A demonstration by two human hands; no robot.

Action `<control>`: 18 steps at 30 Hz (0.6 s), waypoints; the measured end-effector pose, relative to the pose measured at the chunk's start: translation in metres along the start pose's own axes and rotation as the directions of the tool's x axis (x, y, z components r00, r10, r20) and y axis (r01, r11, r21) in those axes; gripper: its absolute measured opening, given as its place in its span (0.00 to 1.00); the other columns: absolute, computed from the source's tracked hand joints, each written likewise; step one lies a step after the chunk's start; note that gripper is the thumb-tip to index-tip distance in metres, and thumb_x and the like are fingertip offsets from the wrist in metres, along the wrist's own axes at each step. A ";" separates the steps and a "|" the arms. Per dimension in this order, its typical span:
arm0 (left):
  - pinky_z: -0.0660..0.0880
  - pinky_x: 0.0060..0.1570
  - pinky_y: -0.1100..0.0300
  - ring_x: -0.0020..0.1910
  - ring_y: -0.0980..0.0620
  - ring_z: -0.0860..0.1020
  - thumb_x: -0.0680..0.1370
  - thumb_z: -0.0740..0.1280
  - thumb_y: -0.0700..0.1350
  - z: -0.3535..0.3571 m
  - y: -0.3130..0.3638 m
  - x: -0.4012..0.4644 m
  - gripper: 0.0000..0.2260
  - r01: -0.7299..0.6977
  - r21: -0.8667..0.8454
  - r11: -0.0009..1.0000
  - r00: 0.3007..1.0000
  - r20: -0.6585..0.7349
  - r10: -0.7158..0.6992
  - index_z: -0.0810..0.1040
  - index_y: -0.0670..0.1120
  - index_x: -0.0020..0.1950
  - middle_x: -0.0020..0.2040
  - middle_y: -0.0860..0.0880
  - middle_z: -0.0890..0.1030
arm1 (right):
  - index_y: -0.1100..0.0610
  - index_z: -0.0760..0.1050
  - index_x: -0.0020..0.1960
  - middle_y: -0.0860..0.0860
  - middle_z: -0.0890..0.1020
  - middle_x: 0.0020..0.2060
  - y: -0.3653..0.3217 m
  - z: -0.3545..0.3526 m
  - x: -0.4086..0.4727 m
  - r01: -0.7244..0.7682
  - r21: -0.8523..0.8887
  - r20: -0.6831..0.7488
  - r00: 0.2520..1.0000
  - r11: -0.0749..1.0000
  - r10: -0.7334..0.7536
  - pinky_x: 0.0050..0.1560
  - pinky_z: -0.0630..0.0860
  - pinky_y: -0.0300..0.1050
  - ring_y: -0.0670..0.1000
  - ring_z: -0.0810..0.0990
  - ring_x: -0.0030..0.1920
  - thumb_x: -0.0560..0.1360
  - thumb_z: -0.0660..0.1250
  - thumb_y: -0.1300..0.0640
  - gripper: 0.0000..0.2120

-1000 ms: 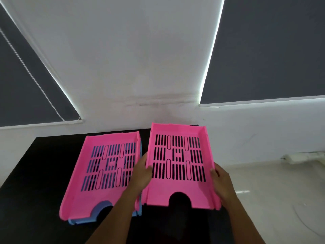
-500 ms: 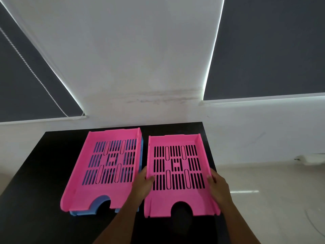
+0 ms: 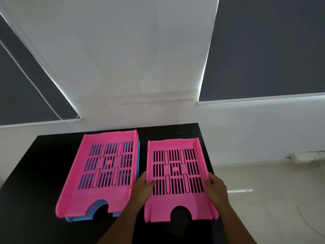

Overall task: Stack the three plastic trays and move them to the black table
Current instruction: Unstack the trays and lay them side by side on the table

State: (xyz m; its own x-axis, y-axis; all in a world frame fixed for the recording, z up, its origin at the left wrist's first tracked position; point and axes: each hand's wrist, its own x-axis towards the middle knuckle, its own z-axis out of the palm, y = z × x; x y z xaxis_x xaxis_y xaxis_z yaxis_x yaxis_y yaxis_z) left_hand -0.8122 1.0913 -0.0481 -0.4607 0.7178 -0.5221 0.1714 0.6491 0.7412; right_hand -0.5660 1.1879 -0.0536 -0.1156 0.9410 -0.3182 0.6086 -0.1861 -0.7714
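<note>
A pink slotted tray [image 3: 177, 205] lies flat on the right part of the black table [image 3: 35, 173]. My left hand [image 3: 143, 189] grips its left wall, thumb inside the tray. My right hand [image 3: 217, 189] grips its right wall. To the left, a second pink tray [image 3: 82, 199] sits stacked on a blue tray [image 3: 79, 219], whose edges show along the front and right side.
The table's right edge runs close beside the held tray, with pale floor [image 3: 272, 199] beyond it. A white wall [image 3: 123, 67] and dark roller blinds [image 3: 272, 50] stand behind the table. A bead chain [image 3: 31, 81] hangs at the left blind.
The held pink tray came down from a tilted, raised position and now lies flat on the table beside the stacked pair. Both hands stayed on its side walls.
</note>
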 end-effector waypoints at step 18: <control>0.67 0.69 0.52 0.70 0.54 0.69 0.78 0.65 0.47 -0.038 0.048 -0.023 0.22 -0.295 -0.243 0.924 0.955 -0.103 0.277 0.68 0.55 0.72 0.70 0.56 0.70 | 0.57 0.72 0.70 0.56 0.79 0.64 -0.090 0.042 -0.025 0.102 0.111 -0.144 0.986 0.989 -0.085 0.60 0.78 0.54 0.55 0.81 0.60 0.80 0.62 0.58 0.19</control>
State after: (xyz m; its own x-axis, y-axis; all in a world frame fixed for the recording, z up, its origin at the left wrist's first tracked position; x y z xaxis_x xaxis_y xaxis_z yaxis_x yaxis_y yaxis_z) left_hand -0.8268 1.0964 0.0152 -0.4823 0.8397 -0.2495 0.0821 0.3269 0.9415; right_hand -0.6508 1.1693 0.0011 -0.0526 0.9843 -0.1686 0.5025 -0.1198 -0.8563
